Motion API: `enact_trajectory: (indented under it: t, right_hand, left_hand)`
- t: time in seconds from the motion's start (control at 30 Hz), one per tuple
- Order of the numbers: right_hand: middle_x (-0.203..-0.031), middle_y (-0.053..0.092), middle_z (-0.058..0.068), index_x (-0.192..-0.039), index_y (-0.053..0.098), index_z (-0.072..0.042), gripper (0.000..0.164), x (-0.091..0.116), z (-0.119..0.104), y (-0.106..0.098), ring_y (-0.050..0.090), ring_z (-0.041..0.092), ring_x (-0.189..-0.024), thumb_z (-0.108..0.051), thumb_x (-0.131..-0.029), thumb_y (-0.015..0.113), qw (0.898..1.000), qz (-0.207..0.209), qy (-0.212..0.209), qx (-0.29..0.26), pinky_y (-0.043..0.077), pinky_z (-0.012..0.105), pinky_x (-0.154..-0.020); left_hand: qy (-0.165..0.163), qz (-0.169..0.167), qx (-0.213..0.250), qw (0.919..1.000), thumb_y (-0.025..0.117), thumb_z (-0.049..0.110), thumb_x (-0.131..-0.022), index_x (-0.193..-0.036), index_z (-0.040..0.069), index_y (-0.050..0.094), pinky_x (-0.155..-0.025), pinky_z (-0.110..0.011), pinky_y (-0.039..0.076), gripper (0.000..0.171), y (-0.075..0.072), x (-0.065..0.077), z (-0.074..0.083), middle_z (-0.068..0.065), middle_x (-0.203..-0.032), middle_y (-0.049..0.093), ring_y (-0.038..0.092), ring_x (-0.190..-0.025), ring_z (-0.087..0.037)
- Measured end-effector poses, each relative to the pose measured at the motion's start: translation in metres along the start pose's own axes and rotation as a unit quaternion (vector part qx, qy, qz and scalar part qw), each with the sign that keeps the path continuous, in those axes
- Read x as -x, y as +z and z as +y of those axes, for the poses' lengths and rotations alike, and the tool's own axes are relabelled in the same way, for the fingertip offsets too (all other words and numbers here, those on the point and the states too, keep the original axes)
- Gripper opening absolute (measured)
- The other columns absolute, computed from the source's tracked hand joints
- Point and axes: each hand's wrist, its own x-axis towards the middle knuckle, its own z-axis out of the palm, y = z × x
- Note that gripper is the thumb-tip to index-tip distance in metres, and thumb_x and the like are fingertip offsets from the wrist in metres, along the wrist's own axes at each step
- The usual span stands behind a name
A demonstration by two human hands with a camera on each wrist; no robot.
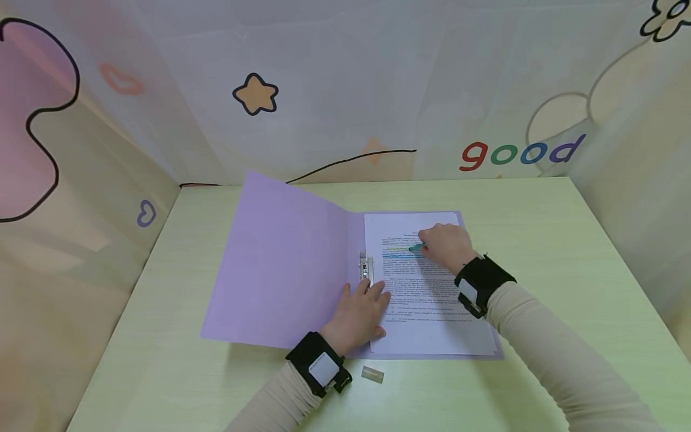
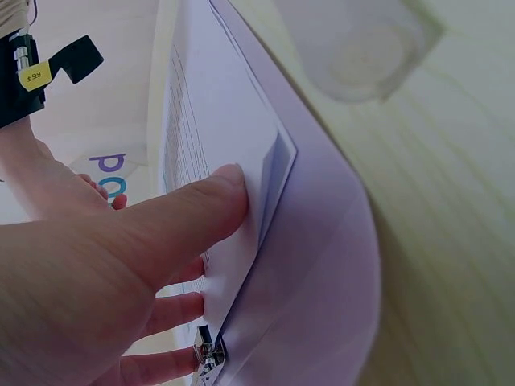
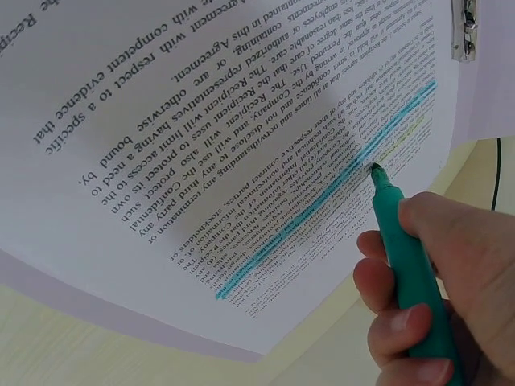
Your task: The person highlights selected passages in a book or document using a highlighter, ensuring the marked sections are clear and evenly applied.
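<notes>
My right hand grips a green highlighter, its tip down at the printed page. A bright blue stripe crosses the text, and a short yellow mark lies close to the tip. The sheets lie in an open lilac folder with a metal clip along its fold. Fingers spread, my left hand rests on the left edge of the paper, near the clip. In the left wrist view the thumb lies on the sheets by their lifted corner.
A small translucent greyish piece lies on the pale wood-grain table just below the folder. The folder's cover stands tilted up at the left. Printed cloth hangs behind the table and along both sides.
</notes>
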Motion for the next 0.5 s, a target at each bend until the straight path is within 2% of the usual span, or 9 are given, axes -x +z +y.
enact_trajectory:
  t: [0.27, 0.5]
  right_hand:
    - [-0.062, 0.052, 0.004, -0.09, 0.062, -0.006, 0.017, 0.004, 0.006, -0.001, 0.043, 0.017, -0.05, -0.021, -0.083, 0.062, 1.0, 0.004, -0.004, 0.004, 0.029, 0.025, -0.042]
    - [-0.062, 0.051, 0.004, -0.091, 0.062, -0.006, 0.016, 0.005, 0.012, -0.002, 0.044, 0.017, -0.05, -0.02, -0.083, 0.061, 1.0, -0.026, 0.014, -0.008, 0.029, 0.025, -0.043]
  left_hand:
    - [0.003, 0.007, -0.009, 0.9999, 0.062, 0.057, -0.075, -0.132, 0.019, 0.045, -0.09, -0.05, 0.039, 0.071, 0.001, 0.0, 0.0, -0.004, -0.139, 0.039, 0.036, -0.12, -0.027]
    - [-0.001, 0.012, 0.003, 0.9999, 0.064, 0.055, -0.074, -0.13, 0.018, 0.046, -0.089, -0.049, 0.039, 0.07, 0.002, 0.0, 0.0, -0.004, -0.138, 0.039, 0.036, -0.12, -0.026]
